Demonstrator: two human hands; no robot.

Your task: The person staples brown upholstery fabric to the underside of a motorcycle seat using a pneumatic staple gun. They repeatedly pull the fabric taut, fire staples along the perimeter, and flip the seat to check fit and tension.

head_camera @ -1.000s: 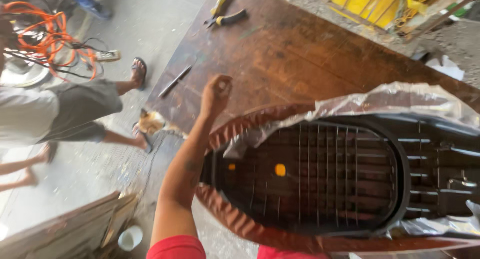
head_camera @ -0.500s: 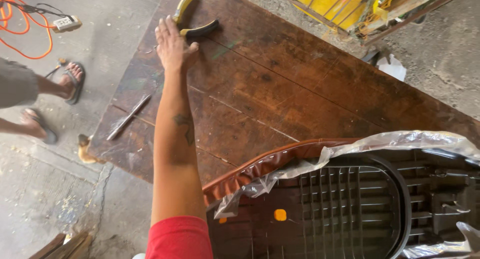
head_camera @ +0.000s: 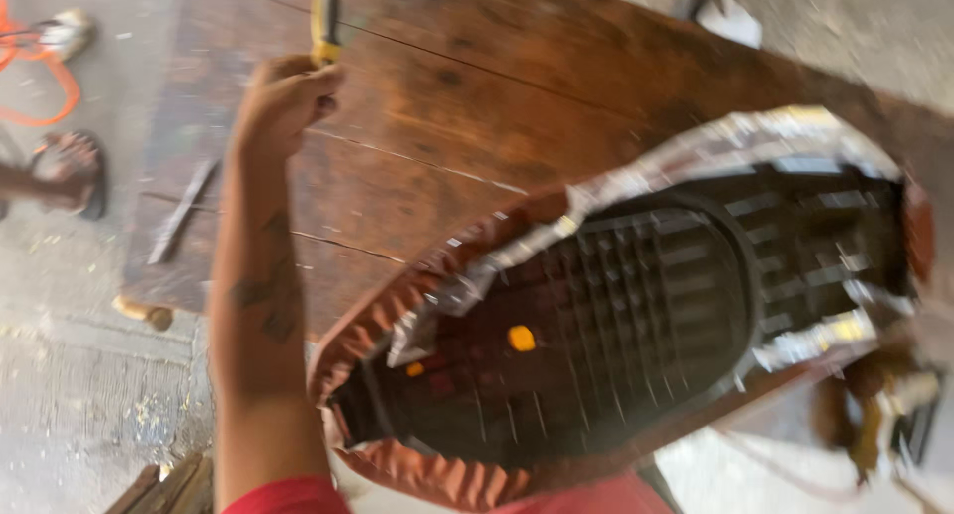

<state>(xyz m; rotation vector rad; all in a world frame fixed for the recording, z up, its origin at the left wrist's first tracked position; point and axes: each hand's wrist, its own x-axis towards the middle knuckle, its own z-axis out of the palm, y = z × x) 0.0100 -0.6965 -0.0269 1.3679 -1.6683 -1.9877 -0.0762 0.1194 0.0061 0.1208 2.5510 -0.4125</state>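
Worn brown planks make up the counter (head_camera: 556,86), standing on a grey concrete floor (head_camera: 70,375). Over it, the left hand (head_camera: 283,101) has its grip closed around yellow-handled pliers (head_camera: 325,22). An upturned motorcycle seat (head_camera: 616,315) with a black ribbed base and brown cover lies near. A metal tool (head_camera: 181,211) rests at the counter's edge. The right hand is out of sight.

Yellow-handled pliers (head_camera: 325,22) stand upright inside the left grip (head_camera: 283,101), handles poking out above it.
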